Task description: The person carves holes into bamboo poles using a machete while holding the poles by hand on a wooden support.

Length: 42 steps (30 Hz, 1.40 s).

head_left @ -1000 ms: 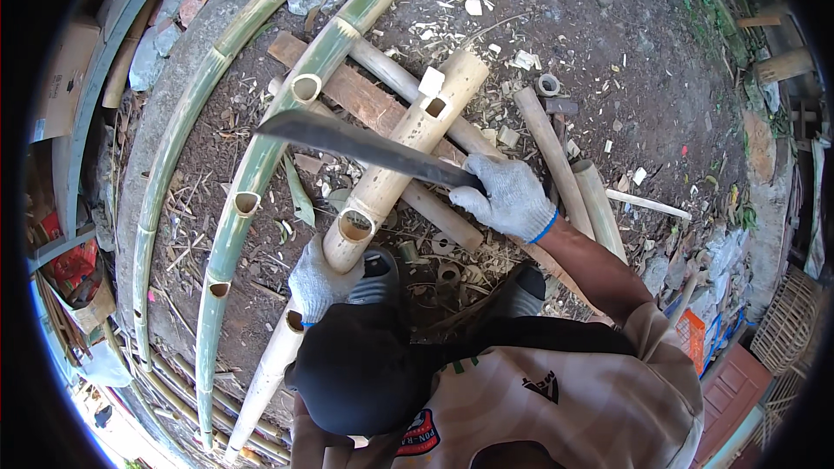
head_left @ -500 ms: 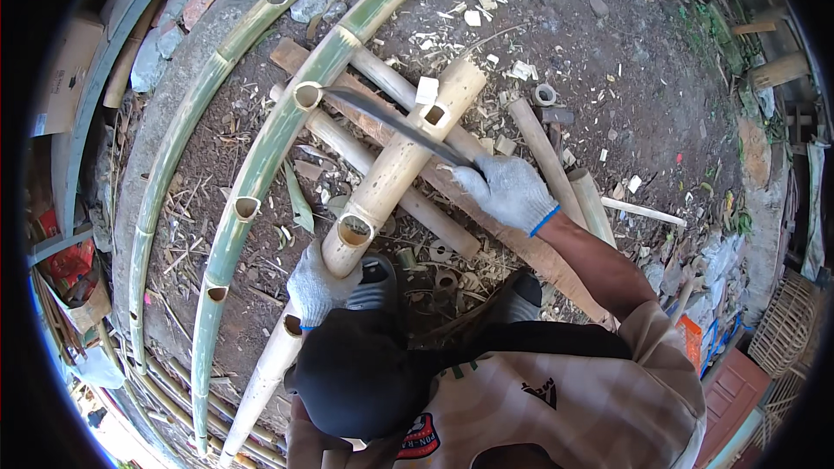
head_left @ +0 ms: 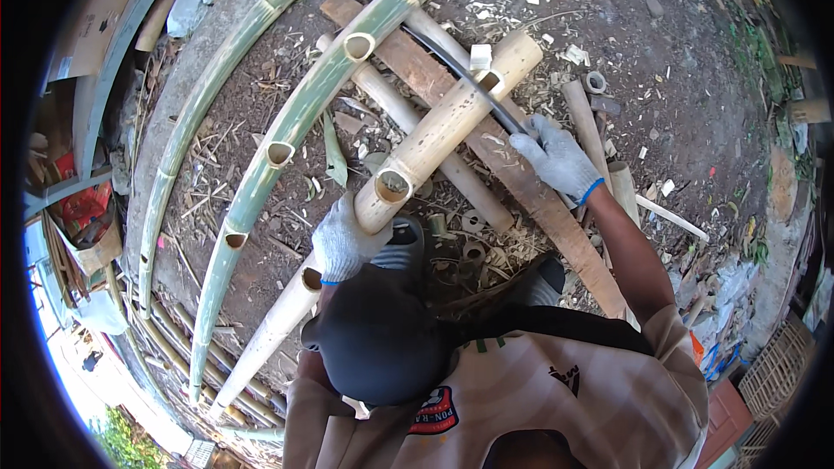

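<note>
1. At far left, a cardboard box [head_left: 94, 19] sits beside a grey beam, near the edge of a work yard strewn with chips.
2. A long green bamboo pole [head_left: 193, 102] arcs across the ground, a hole cut near its upper end.
3. Alongside it, a wider green bamboo length [head_left: 300, 124] bears a row of holes, their rims pale against the skin.
4. The left hand [head_left: 346, 241], in a grey work glove with a blue cuff, is curled around the lower part of a pale bamboo pole, gripping it between two of its openings; some fingers are hidden.
5. The pale bamboo pole [head_left: 440, 133] slants from lower left to upper right, in front of a person in a black cap [head_left: 382, 334], and crosses over a rough plank [head_left: 549, 217] and two thinner poles.
6. A machete [head_left: 445, 57] lies across the pale bamboo pole at its upper opening, the dark blade pointing to the upper left. A small whitish block [head_left: 480, 56] is just beside that opening.
7. The right hand [head_left: 556, 159], gloved alike, is closed around the machete's handle end, the handle itself mostly out of sight.
8. At far right, a woven basket [head_left: 776, 371] stands by the rubble.
</note>
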Tool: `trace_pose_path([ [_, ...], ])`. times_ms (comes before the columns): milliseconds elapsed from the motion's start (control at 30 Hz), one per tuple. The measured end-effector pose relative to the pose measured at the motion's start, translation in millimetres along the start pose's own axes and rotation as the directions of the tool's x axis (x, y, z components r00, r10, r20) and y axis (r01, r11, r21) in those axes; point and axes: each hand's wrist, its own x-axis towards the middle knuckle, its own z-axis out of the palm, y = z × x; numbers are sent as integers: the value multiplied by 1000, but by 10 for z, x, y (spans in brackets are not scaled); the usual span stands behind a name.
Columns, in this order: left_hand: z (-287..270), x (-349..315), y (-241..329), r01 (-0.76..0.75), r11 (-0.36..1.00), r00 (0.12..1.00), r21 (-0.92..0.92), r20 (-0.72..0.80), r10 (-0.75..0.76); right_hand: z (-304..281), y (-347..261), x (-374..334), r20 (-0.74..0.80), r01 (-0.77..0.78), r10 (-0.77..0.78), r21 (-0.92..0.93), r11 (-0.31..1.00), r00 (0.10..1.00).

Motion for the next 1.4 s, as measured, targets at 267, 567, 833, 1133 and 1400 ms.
trace_pose_path([
  [267,-45,-1,48,-82,996,997,-25,-10,82,36,-69,27,-75,2,-27,-315,949,997],
  [567,45,-22,-92,-7,1000,1000,-4,-11,7,105,-348,-128,-115,183,-250,-413,892,961],
  [833,-18,-2,18,4,1000,1000,-7,5,-4,-345,-41,333,-148,7,-33,-171,985,988],
  [1133,107,-22,-146,-22,1000,997,-4,-68,22,63,-333,-103,-170,-34,-35,-385,922,985],
  [1400,24,-4,-33,-30,998,999,-47,-26,29,220,-440,-266,-199,305,-375,-310,901,905],
])
